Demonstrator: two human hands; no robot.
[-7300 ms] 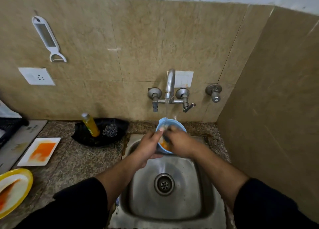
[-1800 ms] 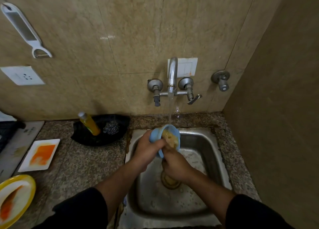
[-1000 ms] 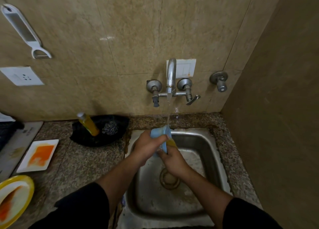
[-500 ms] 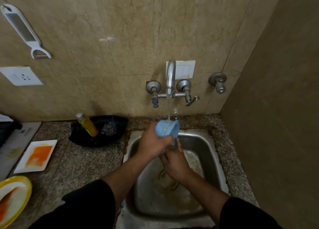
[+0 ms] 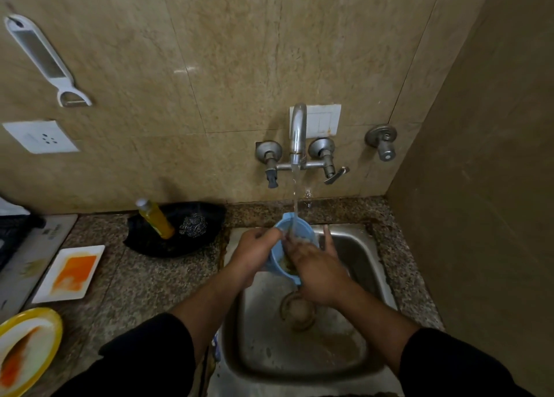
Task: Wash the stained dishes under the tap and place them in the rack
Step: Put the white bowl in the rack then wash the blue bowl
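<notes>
The blue bowl [image 5: 295,247] is held over the sink [image 5: 370,265], tilted with its mouth toward the tap [image 5: 297,133] at 12 o'clock, so the running water [image 5: 295,193] falls straight into it. The left hand [image 5: 254,253] grips the bowl's rim at its 9 o'clock side, fingers curled round the edge. The right hand [image 5: 317,268] lies across the bowl's 4 o'clock side, reaching into it, with at least one finger stretched straight past the rim. Whether it pinches the wall or only rubs it cannot be told. Brownish-yellow residue shows inside the bowl and around the drain, so this dish looks only partly rinsed. Out on the tabletop [image 5: 144,282] at 9 o'clock from the sink, a white square plate [image 5: 70,274] carries an orange smear, and at 8 o'clock a yellow-rimmed plate [image 5: 27,348] is smeared too; both look untouched. A soap bottle [image 5: 156,218] and a steel scrubber [image 5: 193,224] sit at 10 o'clock, just beside the basin. No washed dish is visible anywhere, and the rack itself cannot be made out. By this showing the task is early: the first dish is under the water, with two plates left to wash and all three to be racked.
</notes>
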